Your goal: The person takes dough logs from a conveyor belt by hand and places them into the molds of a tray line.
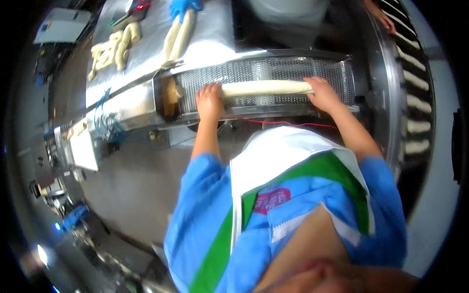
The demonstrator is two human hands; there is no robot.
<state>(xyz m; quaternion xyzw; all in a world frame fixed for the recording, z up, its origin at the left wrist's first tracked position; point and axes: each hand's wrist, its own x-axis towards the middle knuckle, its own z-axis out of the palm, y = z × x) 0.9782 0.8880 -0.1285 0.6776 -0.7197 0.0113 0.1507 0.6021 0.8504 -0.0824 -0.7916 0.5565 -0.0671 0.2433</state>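
A long pale dough roll lies lengthwise over the metal mesh conveyor in front of me. My left hand is closed over its left end, fingers curled down. At the other end, my right hand grips the tip, which looks slightly twisted. The roll is nearly straight between my hands; whether it touches the mesh all along, I cannot tell. Just left of my left hand, a small piece of dough sits at the conveyor's end, beside a brown part.
Beyond the conveyor, a co-worker's blue-gloved hand rests on dough strips on a steel table. More dough is heaped there. At right, another person's hand is near a dark tray of several dough strips. A red cable runs below the conveyor.
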